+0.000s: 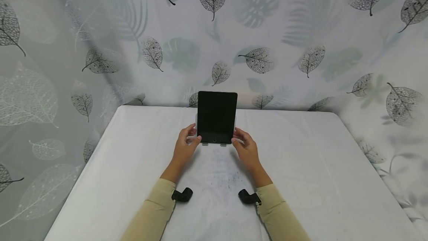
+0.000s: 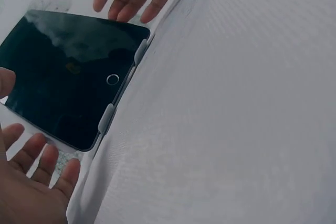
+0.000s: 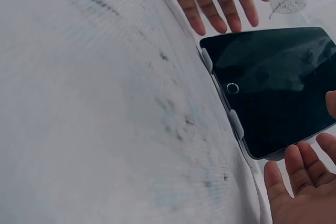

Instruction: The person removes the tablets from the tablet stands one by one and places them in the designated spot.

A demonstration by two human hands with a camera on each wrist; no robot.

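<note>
A black tablet point(image 1: 216, 117) with a round home button leans upright on a stand at the back middle of the table. Two small grey stand lips point(image 2: 106, 118) hold its lower edge. At its left side is my left hand point(image 1: 185, 145), fingers spread and loosely bent, the thumb near the lower left corner. My right hand point(image 1: 246, 149) mirrors it at the right side, thumb near the lower right corner. Both wrist views show the fingers relaxed beside the tablet's edges; whether any fingertip touches it I cannot tell. Most of the stand is hidden behind the tablet.
A white cloth covers the table point(image 1: 301, 166), with faint dark specks in front of the tablet. Leaf-patterned curtains point(image 1: 187, 47) hang behind and at both sides. A black wrist camera point(image 1: 182, 195) is strapped at the left sleeve, another camera point(image 1: 249, 197) at the right.
</note>
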